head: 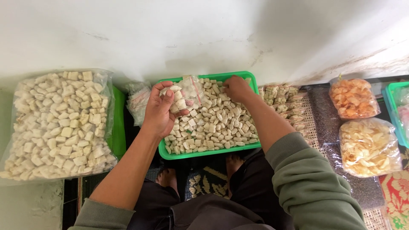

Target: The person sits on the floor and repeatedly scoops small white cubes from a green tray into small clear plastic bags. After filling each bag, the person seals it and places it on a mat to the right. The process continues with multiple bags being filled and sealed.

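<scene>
A green tray (209, 152) full of small pale cracker pieces (221, 125) lies on the floor in front of me. My left hand (159, 110) holds a small clear bag (184, 94) partly filled with the pieces, over the tray's left side. My right hand (236, 88) reaches into the pieces at the tray's far edge, fingers closed around some of them.
A big clear bag of the same pale pieces (59, 123) sits at left on another green tray (118, 123). Empty small bags (138, 102) lie beside it. Filled small packs (285, 104) lie right of the tray. Bags of orange chips (353, 98) and pale chips (368, 147) stand at right.
</scene>
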